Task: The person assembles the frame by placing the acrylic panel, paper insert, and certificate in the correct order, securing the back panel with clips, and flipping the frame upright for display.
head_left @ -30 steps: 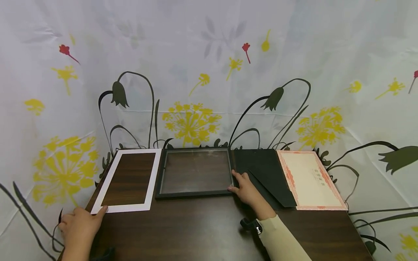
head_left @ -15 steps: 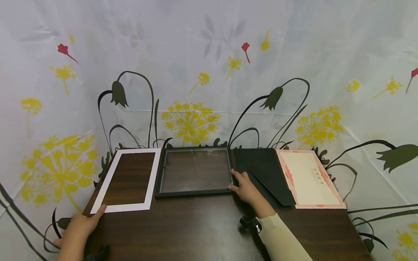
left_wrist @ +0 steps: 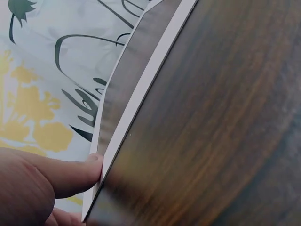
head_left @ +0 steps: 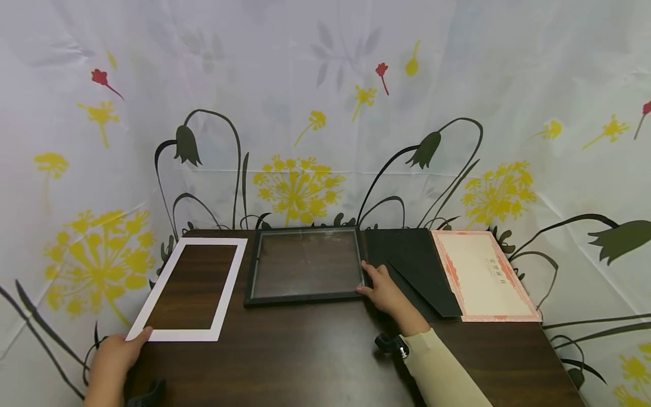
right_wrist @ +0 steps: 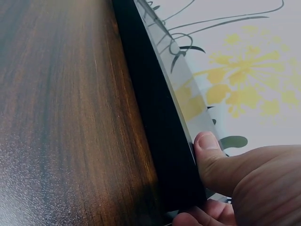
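Note:
At the left of the table lies a white rectangular mat board [head_left: 178,335] with a large cut-out window. My left hand [head_left: 113,362] pinches its near left corner, thumb on top; in the left wrist view the thumb [left_wrist: 77,174] lies on the white border [left_wrist: 136,99]. In the middle sits a black picture frame [head_left: 305,298] with a clear pane. My right hand [head_left: 385,292] grips its right side near the front corner. The right wrist view shows the thumb on the frame's face [right_wrist: 155,108] and the fingers curled round below the corner.
Right of the frame lies a black backing board [head_left: 407,246] with a slanted flap, partly behind my right hand. A cream certificate [head_left: 480,277] with an orange border lies beside it. A flower-patterned curtain [head_left: 315,85] hangs behind the dark wooden table [head_left: 285,362].
My left hand has taken the mat board's corner and drawn it towards me and a little left, away from the picture frame. The right hand and the frame have stayed put.

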Available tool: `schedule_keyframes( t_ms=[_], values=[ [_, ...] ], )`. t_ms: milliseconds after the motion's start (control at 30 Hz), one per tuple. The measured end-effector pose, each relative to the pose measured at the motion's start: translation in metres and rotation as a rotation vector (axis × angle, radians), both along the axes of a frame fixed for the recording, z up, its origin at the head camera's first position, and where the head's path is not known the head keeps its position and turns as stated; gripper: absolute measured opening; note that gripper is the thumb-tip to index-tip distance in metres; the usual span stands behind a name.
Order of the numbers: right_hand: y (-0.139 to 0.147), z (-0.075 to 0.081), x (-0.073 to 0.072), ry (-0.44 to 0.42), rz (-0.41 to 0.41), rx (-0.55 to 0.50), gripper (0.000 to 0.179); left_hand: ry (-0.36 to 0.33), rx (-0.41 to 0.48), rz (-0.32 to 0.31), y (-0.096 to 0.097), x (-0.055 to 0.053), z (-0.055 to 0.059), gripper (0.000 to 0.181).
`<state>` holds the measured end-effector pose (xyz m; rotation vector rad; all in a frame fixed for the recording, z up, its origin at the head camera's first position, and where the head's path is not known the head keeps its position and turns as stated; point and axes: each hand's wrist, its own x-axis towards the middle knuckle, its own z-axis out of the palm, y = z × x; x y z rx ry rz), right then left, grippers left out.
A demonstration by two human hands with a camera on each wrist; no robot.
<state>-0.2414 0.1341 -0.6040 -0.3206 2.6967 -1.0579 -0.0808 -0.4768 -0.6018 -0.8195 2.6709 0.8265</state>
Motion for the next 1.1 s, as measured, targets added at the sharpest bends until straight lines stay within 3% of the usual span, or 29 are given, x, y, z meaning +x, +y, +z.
schedule_keyframes(
  t_ms=[133, 300, 433, 533, 700, 733, 867, 967, 1100],
  values=[
    [0.0, -0.001, 0.001, 0.006, -0.002, -0.006, 0.076, 0.023, -0.021, 0.023, -0.001, 0.006, -0.002, 0.072],
    [-0.001, -0.003, 0.005, -0.005, -0.001, -0.007, 0.076, -0.003, -0.026, 0.03, 0.001, 0.012, -0.003, 0.078],
    [0.0, -0.004, 0.007, -0.015, -0.003, -0.003, 0.076, -0.014, -0.045, 0.078, 0.005, 0.016, 0.0, 0.08],
    [0.0, -0.005, 0.006, -0.013, 0.002, -0.009, 0.076, 0.067, -0.068, 0.121, 0.009, 0.02, 0.008, 0.071],
    [-0.001, -0.004, 0.003, -0.001, -0.004, -0.015, 0.076, 0.295, -0.076, 0.204, 0.019, 0.022, 0.029, 0.054],
    [-0.001, -0.004, 0.002, 0.003, -0.005, -0.013, 0.076, 0.327, -0.058, 0.232, 0.022, 0.022, 0.032, 0.053],
    [-0.001, -0.003, 0.001, 0.014, -0.009, -0.002, 0.076, 0.454, 0.156, 0.345, 0.036, 0.019, 0.045, 0.047],
    [-0.001, -0.002, 0.001, 0.016, -0.009, -0.002, 0.076, 0.515, 0.272, 0.4, 0.044, 0.016, 0.05, 0.046],
    [-0.002, -0.001, 0.002, 0.009, -0.006, -0.022, 0.075, 0.544, 0.208, 0.425, 0.046, 0.017, 0.05, 0.051]
  ],
)
